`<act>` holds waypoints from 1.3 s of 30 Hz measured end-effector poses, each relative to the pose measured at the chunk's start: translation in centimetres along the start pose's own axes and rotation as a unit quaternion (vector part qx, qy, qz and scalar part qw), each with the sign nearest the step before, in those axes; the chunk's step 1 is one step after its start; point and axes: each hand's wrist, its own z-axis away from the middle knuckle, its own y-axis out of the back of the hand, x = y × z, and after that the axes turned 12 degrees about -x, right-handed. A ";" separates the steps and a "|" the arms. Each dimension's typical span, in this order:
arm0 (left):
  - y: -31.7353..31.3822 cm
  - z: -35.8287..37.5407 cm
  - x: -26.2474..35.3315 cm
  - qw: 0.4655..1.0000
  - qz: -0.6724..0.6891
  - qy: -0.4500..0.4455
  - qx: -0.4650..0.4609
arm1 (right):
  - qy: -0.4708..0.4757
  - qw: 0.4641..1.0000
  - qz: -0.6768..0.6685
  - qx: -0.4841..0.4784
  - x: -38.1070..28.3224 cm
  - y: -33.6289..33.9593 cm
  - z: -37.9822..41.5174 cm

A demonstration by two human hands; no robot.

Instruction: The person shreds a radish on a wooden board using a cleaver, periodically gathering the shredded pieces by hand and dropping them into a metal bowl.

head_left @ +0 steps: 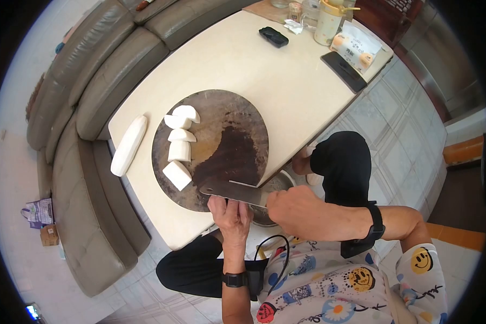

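A dull metal cleaver (236, 191) lies over a worn, stained wooden board (227, 116) on a smooth matt table (243, 59).

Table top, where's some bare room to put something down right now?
The table is bare across its middle, between the round cutting board and the black phone. The far corner is crowded with a bottle, a packet and a dark flat device. The board's right half is bare; white chunks fill its left.

No legible text anywhere
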 end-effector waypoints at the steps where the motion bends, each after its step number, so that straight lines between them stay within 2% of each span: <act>1: 0.0 0.0 0.0 1.000 0.001 0.001 0.000 | 0.012 1.000 -0.002 0.019 0.0 -0.1 -0.3; 6: 0.1 0.1 0.2 1.000 0.025 0.014 -0.002 | 0.031 0.997 -0.003 0.064 0.1 -1.0 -1.9; 8: -0.2 0.3 0.1 0.999 0.028 0.006 0.025 | -0.014 0.999 -0.021 0.027 -0.1 -0.4 -1.6; 14: -0.1 0.2 0.2 1.000 0.024 0.012 0.014 | -0.001 1.000 0.002 0.006 -0.1 -0.4 0.0; 21: 0.1 0.4 -0.1 1.000 0.005 0.001 0.006 | 0.033 0.998 -0.023 0.057 0.1 -0.9 -2.0; 26: 0.2 0.6 -0.2 1.000 0.016 -0.002 -0.003 | 0.004 0.999 -0.039 0.017 -0.4 -0.2 -1.1; 29: 0.3 0.5 -0.1 1.000 0.011 -0.006 -0.006 | 0.014 0.999 -0.019 0.038 -0.4 -0.4 -0.1; 33: 0.2 0.7 -0.4 1.000 0.019 -0.001 -0.007 | 0.003 1.000 -0.006 0.019 -0.4 -0.7 -0.4; 39: 0.4 0.6 -0.3 1.000 0.018 0.001 -0.010 | 0.047 0.995 -0.030 0.084 -0.2 -1.2 -2.8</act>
